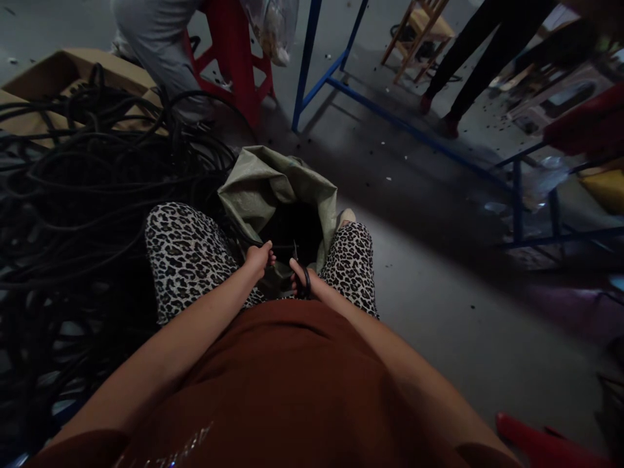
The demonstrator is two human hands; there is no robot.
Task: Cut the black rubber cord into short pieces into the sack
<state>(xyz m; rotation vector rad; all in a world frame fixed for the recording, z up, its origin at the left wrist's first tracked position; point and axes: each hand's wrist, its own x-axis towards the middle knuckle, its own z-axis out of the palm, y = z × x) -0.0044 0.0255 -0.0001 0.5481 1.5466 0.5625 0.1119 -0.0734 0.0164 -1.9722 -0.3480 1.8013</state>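
Between my knees stands an open woven sack (253,185), its mouth folded outward and its inside dark. My left hand (260,258) is closed at the sack's near edge, pinching a black cord (242,235) that comes in from the left. Just to its right, my right hand (301,278) is closed around scissors (295,251). Their dark handle loops around the hand, and the blades point up toward the sack opening. Whether the blades touch the cord I cannot tell.
A large tangle of black cord (107,175) lies at my left, with a cardboard box (110,68) behind it. Ahead are a red stool (229,58), a seated person's grey-clad leg (166,52) and a blue metal frame (380,114). Another person's legs (480,55) stand farther right.
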